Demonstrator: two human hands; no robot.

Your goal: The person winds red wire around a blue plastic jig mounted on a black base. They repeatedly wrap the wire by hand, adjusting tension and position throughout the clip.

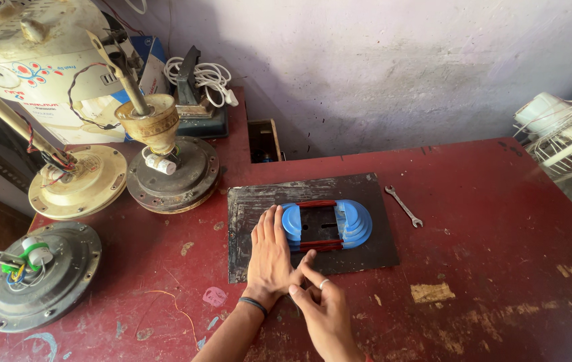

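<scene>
A blue plastic winding former [327,224] with red copper wire wound along its two long sides lies on a dark metal plate [376,251] on the red table. My left hand [271,258] rests flat on the plate, palm down, fingertips touching the former's left blue end. My right hand [325,310] sits just below it, index finger pointing up toward the left thumb, a ring on one finger. Neither hand holds anything.
A small spanner [404,206] lies right of the plate. Ceiling fan motors [37,276] [173,173] [80,179] crowd the table's left side. A coiled white cable [205,75] sits at the back, a wire fan guard [570,137] at the right edge.
</scene>
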